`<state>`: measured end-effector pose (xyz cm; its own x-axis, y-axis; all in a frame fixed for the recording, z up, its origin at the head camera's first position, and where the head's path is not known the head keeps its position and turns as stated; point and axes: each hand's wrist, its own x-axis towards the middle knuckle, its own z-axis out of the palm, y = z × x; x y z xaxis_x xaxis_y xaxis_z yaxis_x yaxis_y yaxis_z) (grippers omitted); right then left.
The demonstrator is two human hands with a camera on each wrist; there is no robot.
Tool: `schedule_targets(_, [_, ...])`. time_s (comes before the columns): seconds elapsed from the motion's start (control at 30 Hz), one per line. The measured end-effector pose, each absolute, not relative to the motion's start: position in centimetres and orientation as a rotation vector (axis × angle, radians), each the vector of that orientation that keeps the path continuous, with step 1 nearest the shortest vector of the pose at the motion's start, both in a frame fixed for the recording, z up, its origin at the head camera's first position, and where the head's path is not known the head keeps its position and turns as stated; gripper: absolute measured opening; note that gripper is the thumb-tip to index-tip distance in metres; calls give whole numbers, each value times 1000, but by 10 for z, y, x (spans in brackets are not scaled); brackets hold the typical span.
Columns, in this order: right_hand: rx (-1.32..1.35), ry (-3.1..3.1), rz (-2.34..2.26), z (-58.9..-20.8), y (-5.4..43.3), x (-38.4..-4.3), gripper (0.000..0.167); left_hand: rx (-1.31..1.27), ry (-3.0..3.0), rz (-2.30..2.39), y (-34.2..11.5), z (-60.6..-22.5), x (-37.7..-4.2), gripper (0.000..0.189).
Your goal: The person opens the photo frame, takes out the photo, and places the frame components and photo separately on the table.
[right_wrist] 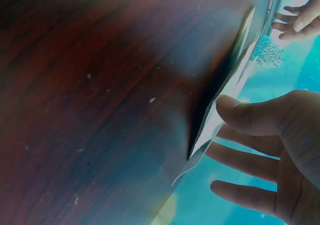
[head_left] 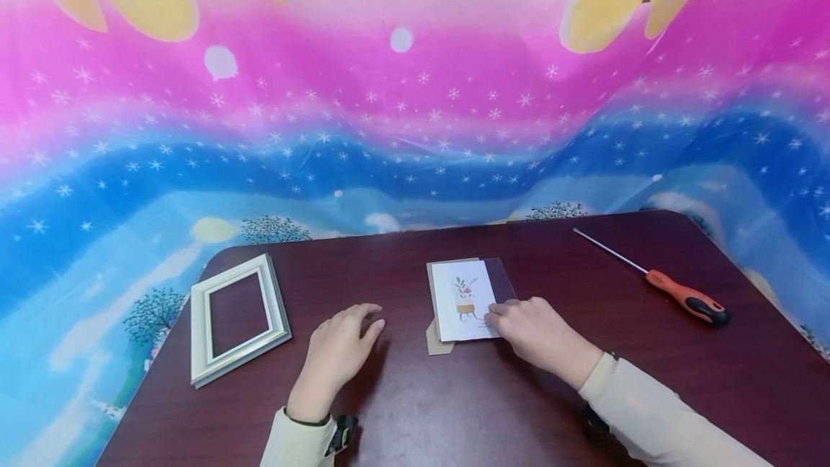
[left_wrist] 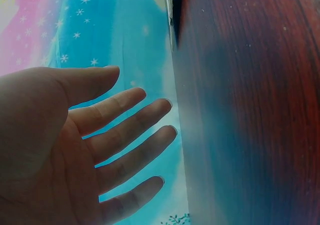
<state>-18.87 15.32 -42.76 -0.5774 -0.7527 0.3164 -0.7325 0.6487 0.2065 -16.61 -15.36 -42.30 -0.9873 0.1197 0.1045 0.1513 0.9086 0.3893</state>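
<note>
My right hand [head_left: 541, 337] pinches the lower right edge of a white picture card [head_left: 462, 272] printed with a potted plant. In the right wrist view its thumb lies on the near side of the card [right_wrist: 212, 121], with the other fingers on the far side. Beneath the card, a clear sheet [head_left: 502, 274] sticks out at the right and a brown backing board [head_left: 440, 343] shows along the left and at the bottom. My left hand [head_left: 337, 352] hovers left of this stack, holding nothing, its fingers spread and relaxed in the left wrist view.
An empty cream picture frame [head_left: 202, 323] lies on the left of the dark red table [head_left: 415, 416]. At the right lies a screwdriver [head_left: 681, 294] with an orange and black handle. A printed cloth [head_left: 402, 92] hangs behind the table's back edge.
</note>
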Motion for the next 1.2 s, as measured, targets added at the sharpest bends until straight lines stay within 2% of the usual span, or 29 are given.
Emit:
schedule_targets(0.3, [1151,-2483,-78,-429,152,-189,24,-222,-2989,-615,-153,-423,-165,29])
schedule_targets(0.57, [1156,-2447,-20,-427,139,-188,15,-221,-2988,-610,-153,-423,-165,29])
schedule_targets(0.73, [1161,-2408,34,-428,127,-186,17,-224,-2992,-600,-154,-424,-165,30])
schedule_targets(0.9, [1161,-2404,28,-430,112,-184,11,-229,-2993,-594,-154,-425,-165,29])
schedule_targets(1.2, [1105,-2432,23,-435,94,-182,15,-235,-2991,-588,-153,-426,-165,29])
